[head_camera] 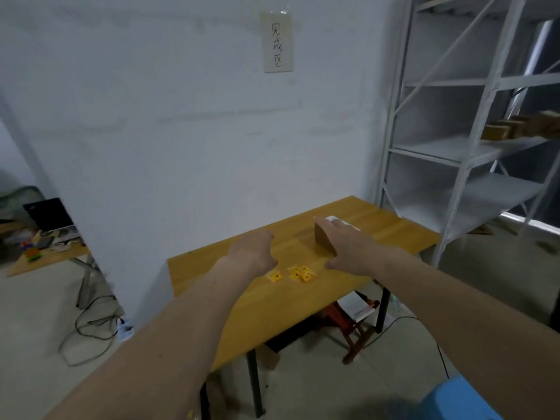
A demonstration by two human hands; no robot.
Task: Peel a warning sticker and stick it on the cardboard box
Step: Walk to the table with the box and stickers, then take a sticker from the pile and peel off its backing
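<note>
A small brown cardboard box [321,240] stands on the wooden table [394,228], partly covered by my right hand [353,248], whose spread fingers lie over its top and near side. Several yellow warning stickers [300,273] lie in a loose cluster on the table in front of the box, with one more sticker [275,277] a little to their left. My left hand [253,253] hovers above the table just left of the stickers, fingers curled loosely, holding nothing I can see.
A white metal shelf rack [472,116] stands right of the table, with cardboard boxes [515,125] on one shelf. A red stool [351,325] sits under the table. Cables [91,328] trail on the floor at left, near a second table with a laptop [50,213]. A blue stool [460,398] is at bottom right.
</note>
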